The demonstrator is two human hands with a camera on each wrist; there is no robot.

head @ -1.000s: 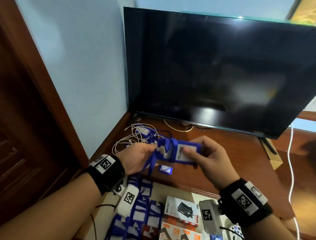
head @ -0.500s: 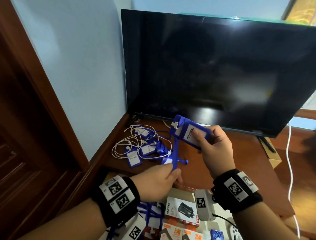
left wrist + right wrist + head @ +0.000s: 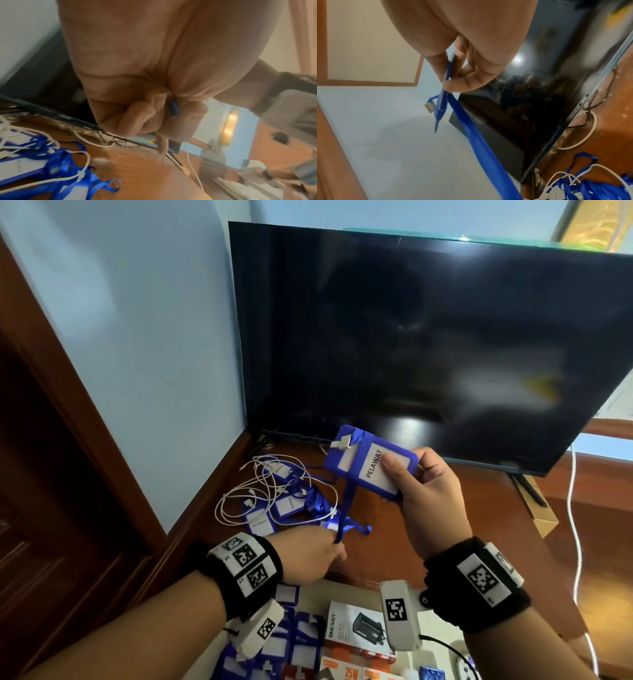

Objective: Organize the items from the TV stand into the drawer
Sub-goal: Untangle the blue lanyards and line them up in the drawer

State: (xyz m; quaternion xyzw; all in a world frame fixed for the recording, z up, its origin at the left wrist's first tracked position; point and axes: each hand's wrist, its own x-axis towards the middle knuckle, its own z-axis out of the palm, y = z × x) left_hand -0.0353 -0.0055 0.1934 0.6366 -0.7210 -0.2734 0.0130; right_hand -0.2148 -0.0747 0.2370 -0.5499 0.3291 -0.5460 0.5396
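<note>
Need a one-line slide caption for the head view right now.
Right hand holds a blue badge holder up before the TV; left hand pulls its strap taut.

Dark television (image 3: 428, 344) against pale blue wall (image 3: 137, 337), brown wooden door (image 3: 51, 474) at left

Head looks down; wrist views close, sharing TV stand (image 3: 445, 508).

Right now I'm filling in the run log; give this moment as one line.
right hand: holds blue PELAWAT badge holder raised | left hand: grips its blue ribbon lanyard | remaining badges, white cables: on wooden TV stand
</note>
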